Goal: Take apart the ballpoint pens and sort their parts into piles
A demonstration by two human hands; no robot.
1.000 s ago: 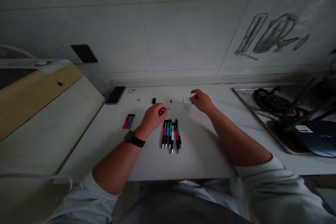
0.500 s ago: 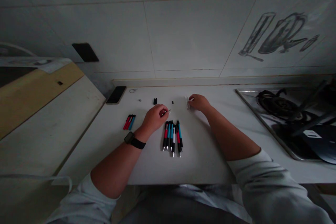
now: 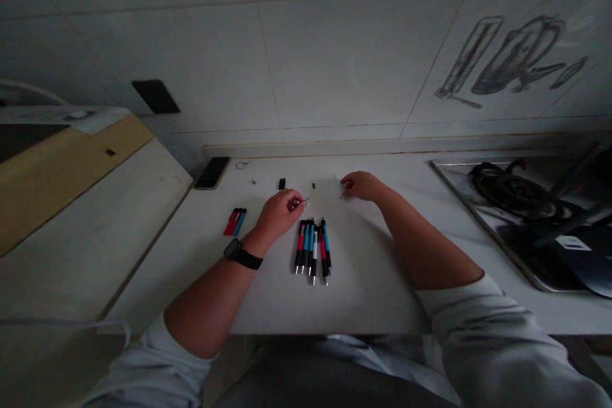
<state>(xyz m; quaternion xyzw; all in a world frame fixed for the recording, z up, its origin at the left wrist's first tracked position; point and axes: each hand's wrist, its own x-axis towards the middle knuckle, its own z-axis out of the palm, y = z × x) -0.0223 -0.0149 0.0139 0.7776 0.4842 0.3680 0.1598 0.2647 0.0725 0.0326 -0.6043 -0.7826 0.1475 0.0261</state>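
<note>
My left hand [image 3: 282, 211], with a black watch on the wrist, is closed in a pinch on a small thin pen part [image 3: 306, 200] whose dark tip sticks out to the right. Thin white tubes [image 3: 338, 187], which look like pen refills, lie by the fingertips of my right hand [image 3: 362, 186]. Those fingers are curled together at the tubes; what is between them is too small to make out. Below my left hand, several pens [image 3: 313, 248] with red, blue and white barrels lie side by side, tips towards me.
Red and blue barrel pieces [image 3: 235, 221] lie at left. Farther back are black grips [image 3: 282, 183], a tiny dark piece [image 3: 313, 185], small metal bits [image 3: 254, 182], a ring-like loop [image 3: 242, 165] and a phone [image 3: 212, 173]. A gas stove [image 3: 507, 223] borders the right side.
The white bit seen at my right fingertips no longer shows, and those fingers have shifted slightly left. My left hand keeps its pinch. The view has moved a little.
</note>
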